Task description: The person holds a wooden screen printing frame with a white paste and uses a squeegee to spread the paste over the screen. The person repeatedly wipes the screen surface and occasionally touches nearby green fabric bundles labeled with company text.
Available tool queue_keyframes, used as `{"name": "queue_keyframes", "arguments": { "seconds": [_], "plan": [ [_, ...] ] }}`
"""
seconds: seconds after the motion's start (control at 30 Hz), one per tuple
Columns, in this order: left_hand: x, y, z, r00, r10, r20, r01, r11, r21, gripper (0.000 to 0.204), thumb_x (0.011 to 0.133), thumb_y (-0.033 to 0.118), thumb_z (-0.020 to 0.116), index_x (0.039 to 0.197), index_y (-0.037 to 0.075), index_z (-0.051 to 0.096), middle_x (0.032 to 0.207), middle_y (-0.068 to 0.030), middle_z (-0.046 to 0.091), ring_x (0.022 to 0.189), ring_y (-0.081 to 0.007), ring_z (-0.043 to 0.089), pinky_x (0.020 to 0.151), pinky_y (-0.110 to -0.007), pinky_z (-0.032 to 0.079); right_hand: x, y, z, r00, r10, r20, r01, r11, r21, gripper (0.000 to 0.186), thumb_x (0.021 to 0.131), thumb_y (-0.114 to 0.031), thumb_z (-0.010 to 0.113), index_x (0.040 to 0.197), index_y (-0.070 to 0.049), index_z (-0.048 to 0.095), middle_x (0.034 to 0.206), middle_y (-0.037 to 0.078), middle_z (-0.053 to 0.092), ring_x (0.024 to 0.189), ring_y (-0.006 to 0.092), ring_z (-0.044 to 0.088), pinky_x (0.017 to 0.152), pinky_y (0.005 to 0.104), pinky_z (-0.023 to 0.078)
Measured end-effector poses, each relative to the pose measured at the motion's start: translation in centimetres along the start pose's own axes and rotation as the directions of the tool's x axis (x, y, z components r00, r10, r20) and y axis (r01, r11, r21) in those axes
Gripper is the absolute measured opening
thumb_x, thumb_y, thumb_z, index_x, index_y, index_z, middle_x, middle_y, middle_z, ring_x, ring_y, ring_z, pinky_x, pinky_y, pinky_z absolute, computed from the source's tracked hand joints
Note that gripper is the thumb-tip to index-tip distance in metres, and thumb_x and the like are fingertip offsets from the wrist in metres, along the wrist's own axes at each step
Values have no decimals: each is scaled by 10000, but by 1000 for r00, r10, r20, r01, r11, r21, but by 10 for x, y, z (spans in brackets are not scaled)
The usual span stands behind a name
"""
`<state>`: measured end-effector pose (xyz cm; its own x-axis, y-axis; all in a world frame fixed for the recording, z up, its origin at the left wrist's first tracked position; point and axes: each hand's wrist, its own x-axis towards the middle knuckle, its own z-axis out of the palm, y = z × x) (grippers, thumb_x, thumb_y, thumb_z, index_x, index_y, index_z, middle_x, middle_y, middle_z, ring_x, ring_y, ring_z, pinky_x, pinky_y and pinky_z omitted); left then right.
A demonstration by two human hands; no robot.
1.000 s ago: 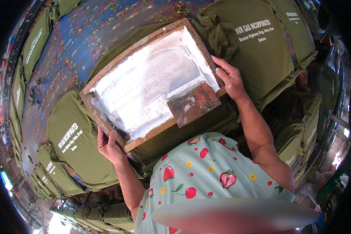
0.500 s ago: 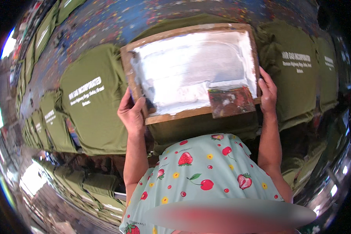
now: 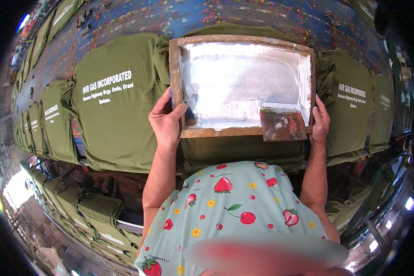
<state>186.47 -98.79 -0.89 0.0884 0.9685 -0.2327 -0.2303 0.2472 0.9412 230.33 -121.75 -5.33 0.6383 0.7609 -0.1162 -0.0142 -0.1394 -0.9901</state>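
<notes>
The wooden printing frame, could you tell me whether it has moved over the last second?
Yes. The wooden printing frame has shifted along the table and turned square, now lying over an unprinted green shirt, beside the printed green shirt.

- The left hand [image 3: 167, 120] and right hand [image 3: 319, 123] are bare: no gloves, rings or watch show.
- Both forearms are bare from wrist to elbow, with no sleeve over them.
- Below the forearms, the person wears a pale mint-green top [image 3: 234, 207].
- The top is printed all over with red strawberries, red cherries on green stems, small yellow flowers and scattered red dots.
</notes>
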Motion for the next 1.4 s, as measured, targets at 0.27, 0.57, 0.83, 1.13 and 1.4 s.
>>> {"name": "queue_keyframes", "arguments": {
  "seconds": [0.27,0.57,0.83,1.13,1.4],
  "plan": [
    [2,-1,0,1000,10,15,-9,999,-31,620,855,-225,738,1450,-61,689,1377,-154,759,1198,-199,746,1069,-346,603,-1,1,0,1000,-10,-12,10,1000,6,502,1115,-106,553,1589,57,559,1531,134,656,1360,204,633,1212,352,432],
    [2,1,2,1000,-3,6,3,1000,-2,617,861,-211,749,1456,-57,686,1337,-154,774,1157,-198,756,1050,-345,611,0,-36,7,999,-49,-20,44,978,-206,458,1076,-49,592,1526,24,636,1488,142,691,1344,243,653,1191,382,464],
    [0,4,2,1000,-14,17,13,999,51,587,884,-197,718,1458,-79,674,1312,-150,786,1132,-201,765,1036,-348,615,-59,-133,64,714,-242,657,676,481,-558,386,903,-31,720,1287,-28,756,1326,173,730,1273,379,681,1141,487,528],
    [7,-8,-2,996,46,79,-35,990,-140,604,865,-232,712,1448,-78,682,1319,-167,780,1123,-209,769,1024,-346,626,-42,-146,93,729,-325,603,681,429,-593,386,855,94,668,1220,-7,743,1159,174,746,1093,411,710,967,500,579],
    [7,-9,-1,996,45,74,-36,992,-124,579,874,-226,708,1434,-79,692,1303,-154,786,1110,-194,768,1015,-343,629,-38,-155,133,633,-316,707,757,442,-481,325,912,31,648,1221,-16,739,1109,205,743,1057,446,703,923,518,574]
  ]
}}
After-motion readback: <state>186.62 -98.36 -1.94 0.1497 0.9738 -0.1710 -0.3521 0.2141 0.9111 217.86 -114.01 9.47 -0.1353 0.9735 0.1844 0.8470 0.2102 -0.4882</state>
